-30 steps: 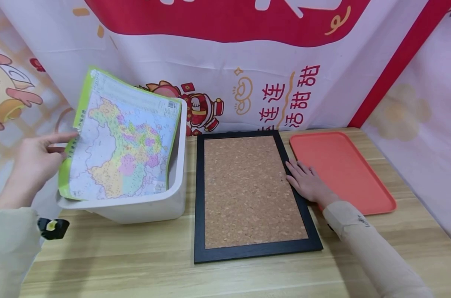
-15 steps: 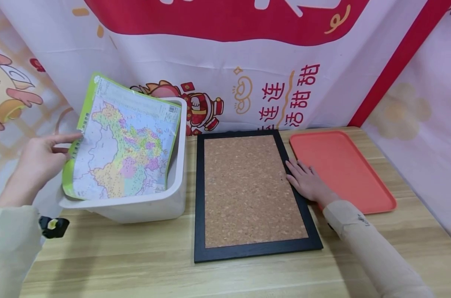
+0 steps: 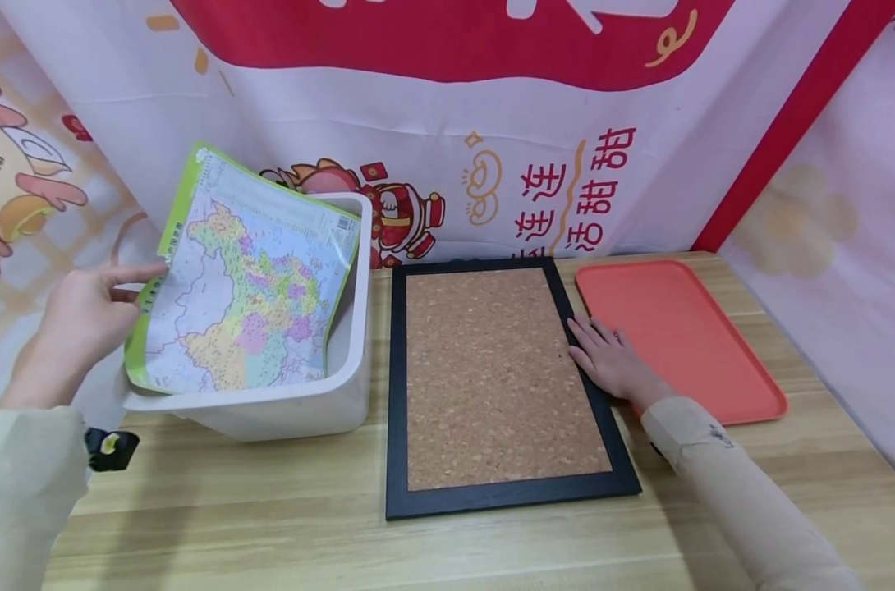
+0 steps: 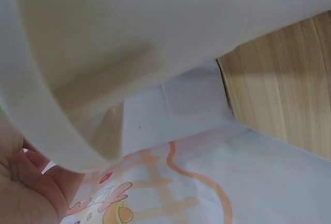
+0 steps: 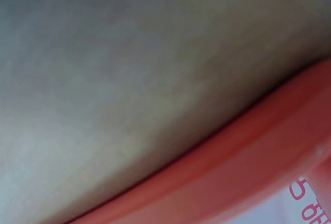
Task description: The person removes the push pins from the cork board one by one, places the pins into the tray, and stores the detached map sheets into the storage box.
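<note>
My left hand (image 3: 89, 316) is at the green left edge of a colourful paper map (image 3: 248, 304), pinching it with index finger and thumb. The map sits tilted and bowed in a white plastic bin (image 3: 292, 414), its upper left corner rising above the rim. In the left wrist view, curled fingers (image 4: 39, 188) show beside the bin's overhanging rim (image 4: 46, 115). My right hand (image 3: 603, 357) rests with extended fingers on the right side of a black-framed cork board (image 3: 502, 386), which lies flat on the table.
A red tray (image 3: 684, 336) lies right of the cork board, under my right wrist; its rim (image 5: 222, 162) fills the lower right wrist view. Behind the wooden table (image 3: 329, 525) hangs a printed cloth (image 3: 418, 115). The bin stands left of the board.
My left hand has shifted slightly to the right with the map's left edge, and the map bows more inside the bin. My right hand has stayed on the cork board.
</note>
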Available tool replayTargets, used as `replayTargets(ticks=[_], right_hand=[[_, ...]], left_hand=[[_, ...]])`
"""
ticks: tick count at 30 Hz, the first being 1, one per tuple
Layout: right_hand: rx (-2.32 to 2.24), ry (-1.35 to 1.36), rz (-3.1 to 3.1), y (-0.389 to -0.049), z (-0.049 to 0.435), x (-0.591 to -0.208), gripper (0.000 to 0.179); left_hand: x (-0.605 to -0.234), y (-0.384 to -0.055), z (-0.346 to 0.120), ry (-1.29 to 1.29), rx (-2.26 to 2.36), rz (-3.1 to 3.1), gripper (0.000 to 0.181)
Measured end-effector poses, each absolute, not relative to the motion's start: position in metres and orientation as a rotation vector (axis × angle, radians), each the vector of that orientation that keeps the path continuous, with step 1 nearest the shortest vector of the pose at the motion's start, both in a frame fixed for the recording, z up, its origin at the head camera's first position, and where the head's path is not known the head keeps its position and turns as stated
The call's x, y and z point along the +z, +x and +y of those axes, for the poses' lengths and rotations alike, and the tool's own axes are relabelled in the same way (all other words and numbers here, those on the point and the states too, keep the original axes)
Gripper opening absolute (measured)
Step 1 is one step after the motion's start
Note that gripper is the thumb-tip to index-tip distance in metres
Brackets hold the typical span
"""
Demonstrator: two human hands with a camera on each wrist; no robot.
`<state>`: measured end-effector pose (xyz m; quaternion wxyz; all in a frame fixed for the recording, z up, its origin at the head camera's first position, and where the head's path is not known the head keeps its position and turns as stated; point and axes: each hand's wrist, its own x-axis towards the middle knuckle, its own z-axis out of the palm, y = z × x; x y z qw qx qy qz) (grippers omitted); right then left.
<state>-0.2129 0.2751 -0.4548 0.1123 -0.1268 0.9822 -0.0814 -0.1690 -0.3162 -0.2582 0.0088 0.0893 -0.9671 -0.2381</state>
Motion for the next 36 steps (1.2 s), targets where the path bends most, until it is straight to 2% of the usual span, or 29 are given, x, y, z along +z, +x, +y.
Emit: replayTargets(ticks=[36], right_hand=[[-0.232, -0.383, 2.889, -0.213, 0.276, -0.457, 0.066]], left_hand=[[-0.255, -0.172, -0.326, 0.179, -0.682, -3.059, 0.057]])
